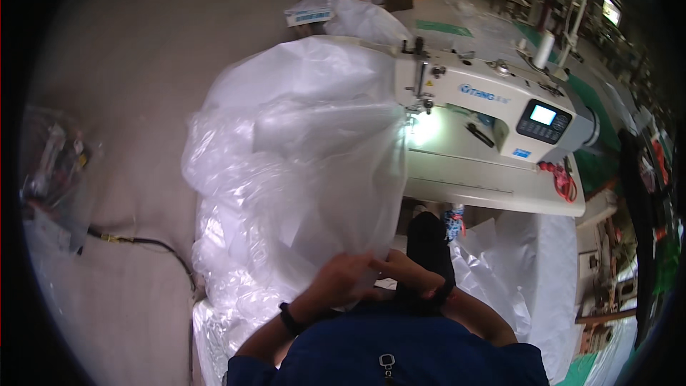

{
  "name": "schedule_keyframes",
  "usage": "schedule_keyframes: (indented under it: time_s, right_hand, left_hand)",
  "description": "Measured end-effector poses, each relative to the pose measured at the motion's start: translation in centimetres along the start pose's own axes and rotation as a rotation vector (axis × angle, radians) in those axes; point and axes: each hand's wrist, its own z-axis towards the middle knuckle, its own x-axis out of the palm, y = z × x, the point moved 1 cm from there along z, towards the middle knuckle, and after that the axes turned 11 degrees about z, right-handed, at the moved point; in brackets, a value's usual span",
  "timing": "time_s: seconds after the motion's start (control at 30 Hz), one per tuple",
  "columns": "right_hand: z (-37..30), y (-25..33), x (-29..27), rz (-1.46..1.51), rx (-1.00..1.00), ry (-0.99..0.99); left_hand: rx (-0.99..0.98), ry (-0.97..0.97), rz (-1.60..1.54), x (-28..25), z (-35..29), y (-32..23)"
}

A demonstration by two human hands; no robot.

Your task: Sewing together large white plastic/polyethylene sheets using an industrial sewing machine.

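Observation:
A large sheet of translucent white plastic (314, 150) drapes over the left of the sewing table and hangs in crumpled folds. Its right edge runs from beneath the needle of a white sewing machine (457, 86) down toward me. Close to my body, my left hand (343, 275) and my right hand (409, 271) meet at the near edge of the sheet. Both are closed on it with bent fingers, nearly touching; the fingertips are partly hidden. The machine's lamp lights the bed beside the needle.
On the white table (464, 189) lie a slim black tool (480, 134) and red-handled scissors (565, 184). A white thread cone (544, 50) stands behind the machine. More white sheeting (514, 264) hangs below right. A dark cable (153, 243) crosses the floor at left, near a clear bag (53, 171).

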Motion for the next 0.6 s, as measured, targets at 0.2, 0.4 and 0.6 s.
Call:
schedule_keyframes:
  time_s: [0.2,0.4,0.6]
  right_hand:
    - [-1.1,1.7,4.2,0.307,0.140,-0.056]
    - [-1.8,-0.5,2.6,0.367,0.061,-0.074]
    - [-2.4,3.2,1.6,0.399,-0.011,-0.148]
  left_hand:
    - [-0.459,0.059,0.093,5.7,-10.6,0.9]
    - [-0.536,0.095,0.545,4.7,-16.8,7.3]
    - [-0.877,0.268,0.954,1.5,-23.6,17.4]
